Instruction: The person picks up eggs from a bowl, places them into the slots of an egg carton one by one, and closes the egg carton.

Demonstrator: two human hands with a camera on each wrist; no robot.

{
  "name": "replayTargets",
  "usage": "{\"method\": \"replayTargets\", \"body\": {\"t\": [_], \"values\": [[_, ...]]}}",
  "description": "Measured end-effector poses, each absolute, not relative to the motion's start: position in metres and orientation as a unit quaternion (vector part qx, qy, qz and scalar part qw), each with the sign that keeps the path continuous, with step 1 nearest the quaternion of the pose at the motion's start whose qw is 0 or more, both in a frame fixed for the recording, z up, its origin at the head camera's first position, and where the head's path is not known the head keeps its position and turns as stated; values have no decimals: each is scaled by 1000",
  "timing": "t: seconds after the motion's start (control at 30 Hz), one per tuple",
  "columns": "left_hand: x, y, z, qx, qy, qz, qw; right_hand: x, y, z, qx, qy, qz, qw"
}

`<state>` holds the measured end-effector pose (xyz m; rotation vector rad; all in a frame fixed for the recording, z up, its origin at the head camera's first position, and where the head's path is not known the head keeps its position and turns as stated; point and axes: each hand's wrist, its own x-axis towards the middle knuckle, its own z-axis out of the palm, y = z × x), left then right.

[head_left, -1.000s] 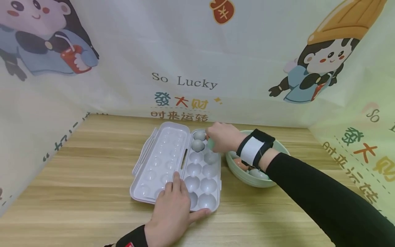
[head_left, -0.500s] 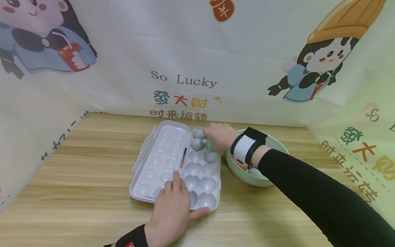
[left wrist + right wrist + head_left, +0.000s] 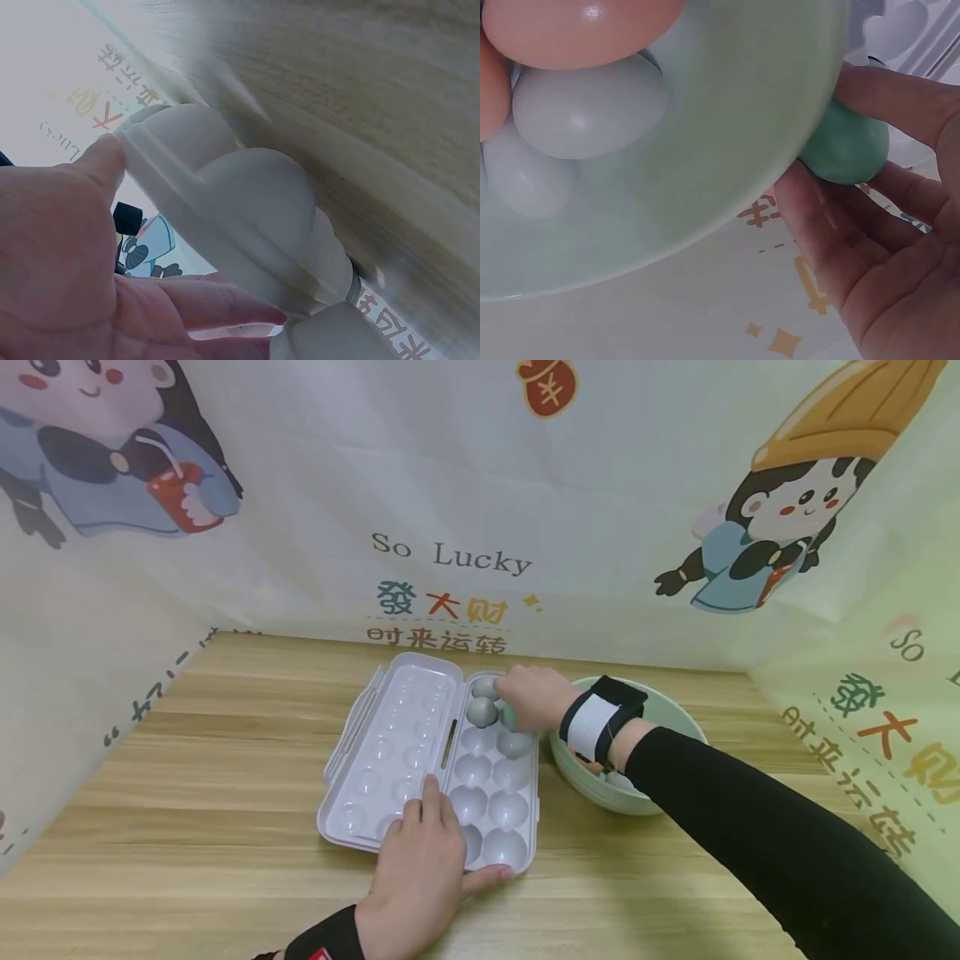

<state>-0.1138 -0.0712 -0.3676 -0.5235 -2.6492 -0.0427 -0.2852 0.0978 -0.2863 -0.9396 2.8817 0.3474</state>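
In the head view an egg carton of pale plastic lies unfolded, lid to the left and cupped tray to the right. Two greyish eggs sit in the tray's far left cups. My right hand pinches a green egg between thumb and fingers, at the tray's far right cups beside the bowl's rim. My left hand rests across the carton's near end, index finger straight along the hinge, thumb stretched along the tray's front edge. The left wrist view shows the rounded undersides of the cups.
A light green bowl stands right of the carton, partly under my right forearm. It holds white eggs and orange-brown eggs. The wood-grain table ends at a printed cloth backdrop behind and on both sides.
My right hand has shifted slightly left with the green egg, lower toward the far right cups. The left hand and the carton stay in place.
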Motion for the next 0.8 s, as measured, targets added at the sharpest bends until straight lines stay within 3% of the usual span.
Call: {"method": "replayTargets", "body": {"t": [0.8], "values": [[-113,-73,-367,-193,-954,-4,227,-284,95,-303,-332,935,123,20]]}}
